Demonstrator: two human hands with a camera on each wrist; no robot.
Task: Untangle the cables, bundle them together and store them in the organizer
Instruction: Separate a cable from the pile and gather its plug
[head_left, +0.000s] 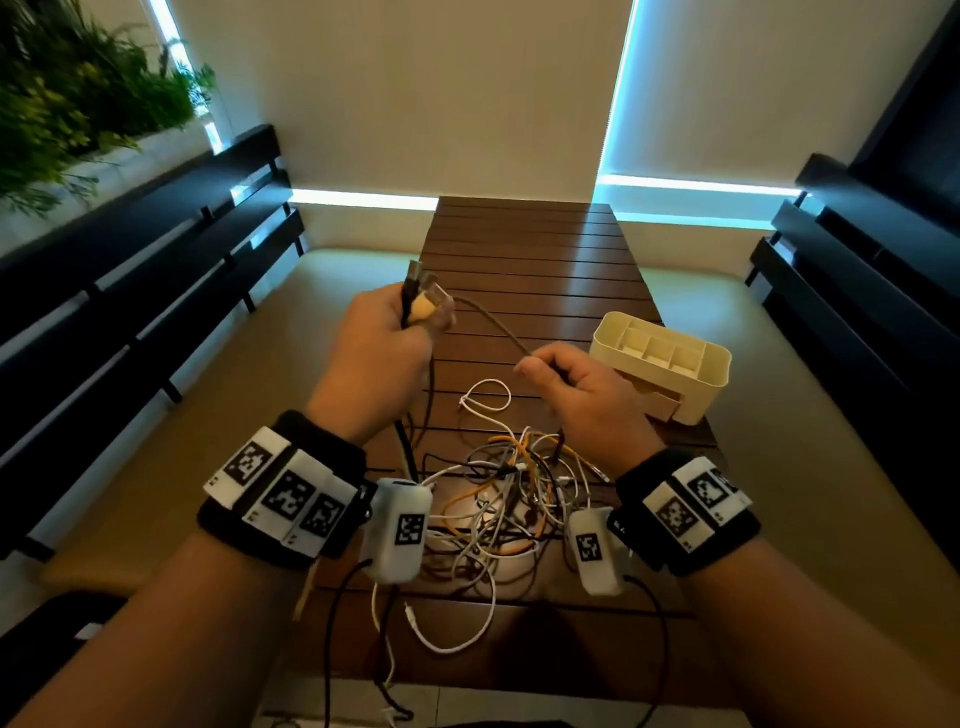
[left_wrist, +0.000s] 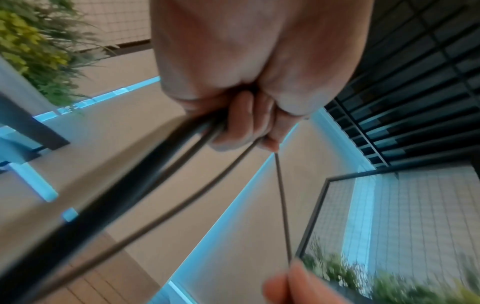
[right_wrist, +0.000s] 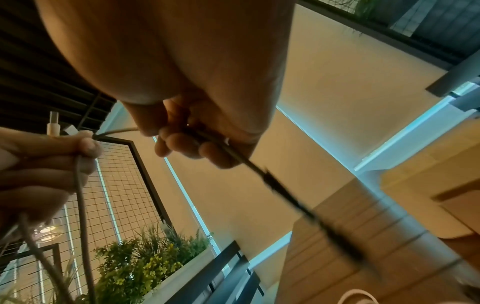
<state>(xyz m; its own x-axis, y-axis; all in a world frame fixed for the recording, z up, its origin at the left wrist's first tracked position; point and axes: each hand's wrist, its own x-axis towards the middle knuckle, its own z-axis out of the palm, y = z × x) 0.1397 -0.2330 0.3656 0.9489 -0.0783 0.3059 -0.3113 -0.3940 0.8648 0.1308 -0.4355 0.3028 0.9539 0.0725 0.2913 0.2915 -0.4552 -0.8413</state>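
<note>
- Both wrist views were smeared by blur, so the cable strands there read only as dark streaks; how many cables the left hand (head_left: 382, 349) held could not be counted.
- The connector ends (head_left: 420, 278) sticking up out of the left fist were small and blurred; their types could not be told.
- The tangled heap of white, orange, brown and black cables (head_left: 511, 499) lay on the dark brown slatted wooden table (head_left: 545, 249), partly hidden behind the wrist-worn cameras; individual cables could not be followed through it.
- The cream plastic compartmented organizer (head_left: 665, 364) stood at the table's right edge, just beyond the right hand (head_left: 576, 387); its near left corner was covered by that hand.
- The thin grey-brown cable (head_left: 493, 322) ran taut between the two hands above the table, beyond the heap and to the left of the organizer.
- The left hand was closed in a fist round a bunch of cables, raised above the table's left side, knuckles toward the head camera, strands trailing down to the heap.
- The right hand pinched the grey-brown cable between thumb and curled fingers (right_wrist: 179, 144), lifted over the heap, the cable trailing out below its palm.
</note>
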